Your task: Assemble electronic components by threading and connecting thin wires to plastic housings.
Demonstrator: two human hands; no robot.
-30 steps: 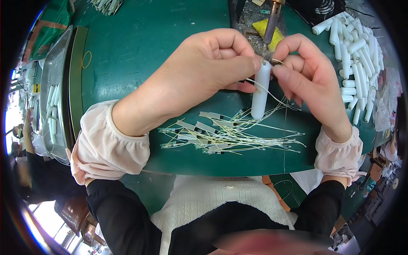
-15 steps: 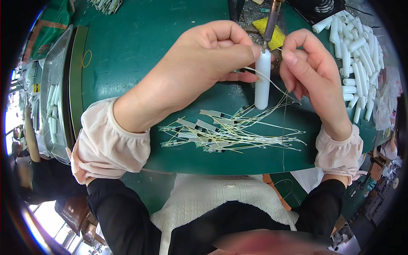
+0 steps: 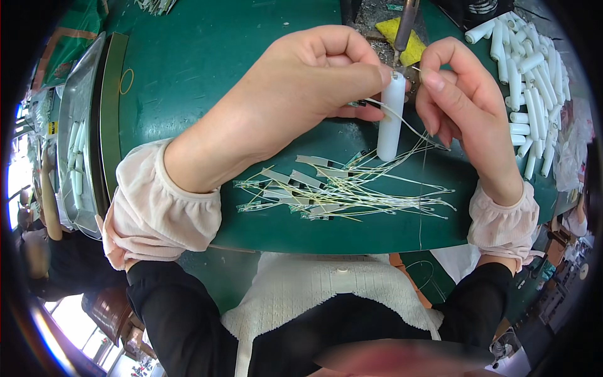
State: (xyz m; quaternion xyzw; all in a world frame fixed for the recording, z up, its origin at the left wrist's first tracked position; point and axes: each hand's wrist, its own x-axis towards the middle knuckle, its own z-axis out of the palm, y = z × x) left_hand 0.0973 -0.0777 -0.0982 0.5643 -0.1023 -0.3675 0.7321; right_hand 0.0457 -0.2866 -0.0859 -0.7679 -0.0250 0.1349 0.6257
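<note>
Far left of the loose wired strips [image 3: 308, 178], a tray [image 3: 88, 76] holds several white tubes [image 3: 78, 182]. Above the strips, the left hand [image 3: 320, 80] pinches the upper end of a white cylinder [image 3: 391, 125], which stands between both hands beneath a soldering iron [image 3: 406, 26]. Above and right of the strips, the right hand [image 3: 463, 97] pinches a thin wire [image 3: 416, 68] between thumb and forefinger.
</note>
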